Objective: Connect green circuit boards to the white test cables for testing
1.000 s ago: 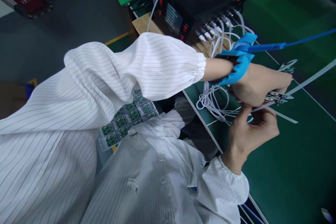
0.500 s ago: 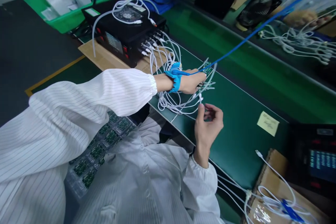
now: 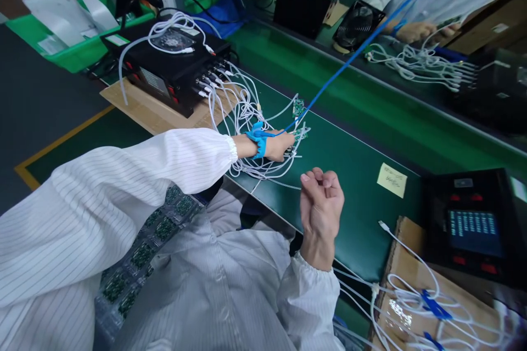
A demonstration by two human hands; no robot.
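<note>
My left hand point(image 3: 280, 146), with a blue wrist strap point(image 3: 260, 140) on its wrist, reaches across the bench to the small green circuit boards point(image 3: 302, 134). Its fingers curl down beside them, and what they grip is hidden. Another circuit board point(image 3: 298, 107) lies just beyond, with a white cable at it. Nearer to me, my right hand point(image 3: 323, 200) is raised over the bench edge with curled fingers. A white cable point(image 3: 282, 182) runs up to it and its end disappears in the fingers. Several white cables point(image 3: 247, 107) lie tangled around my left wrist.
A black box with ports point(image 3: 181, 74) stands at left on cardboard. At right are a second black device point(image 3: 473, 225) with a lit screen, a yellow note point(image 3: 392, 180) and coiled cables on cardboard point(image 3: 405, 230). Trays of boards point(image 3: 140, 255) sit by my lap. Across the bench, another person's hands point(image 3: 415, 32) handle cables.
My view has swung right, so the bench things sit further left. The fingers of my right hand have closed up, and the hand has drawn away from my left hand with the cable.
</note>
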